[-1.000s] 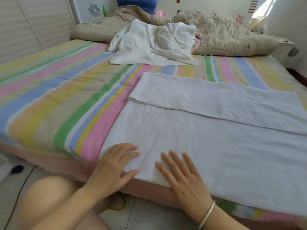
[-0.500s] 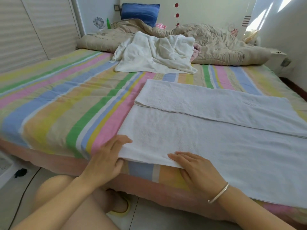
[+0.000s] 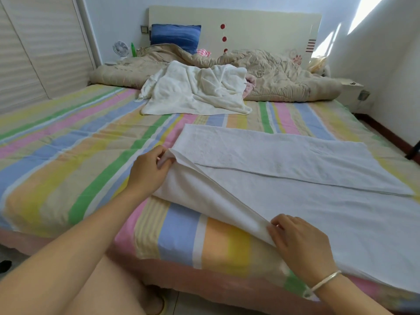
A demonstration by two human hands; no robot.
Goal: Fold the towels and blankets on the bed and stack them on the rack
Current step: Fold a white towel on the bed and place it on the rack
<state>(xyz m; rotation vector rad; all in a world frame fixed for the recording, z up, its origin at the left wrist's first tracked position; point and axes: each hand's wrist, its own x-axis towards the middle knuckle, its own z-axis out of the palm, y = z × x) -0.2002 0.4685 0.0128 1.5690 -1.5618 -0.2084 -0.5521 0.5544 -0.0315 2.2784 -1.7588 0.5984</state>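
1. Since half a second ago the near edge of the white towel (image 3: pixel 306 201) has come up off the mattress. It lay flat under both hands then; now it is lifted and carried toward the far side, baring striped sheet (image 3: pixel 181 233) at the bed's near edge
2. Right hand (image 3: pixel 300 244), nearest: fingers curled over the raised near edge, gripping it. A silver bangle (image 3: pixel 325 281) sits on the wrist
3. Left hand (image 3: pixel 147 171), further in: thumb and fingers pinch the towel's near-left corner, held beside the left end of the flap that is already folded over
4. The towel lies across the right half of the bed. Its far long side is folded in, with the hem running as a straight line across it. The part between the two hands slopes up from the sheet
5. Mid-bed, well apart from it: a crumpled cream towel (image 3: pixel 195 92), unfolded, its far part resting on a beige quilt (image 3: pixel 284 80)
6. The quilt is bunched along the head of the bed, with a pink cloth (image 3: pixel 250 84) showing between quilt and cream towel
7. Behind the quilt: a blue pillow (image 3: pixel 175 37) against the cream headboard (image 3: pixel 261 28)
8. Far left corner: a small white fan (image 3: pixel 121 48) and a green bottle (image 3: pixel 133 50), side by side
9. Left wall: ribbed wardrobe doors (image 3: pixel 34 53)
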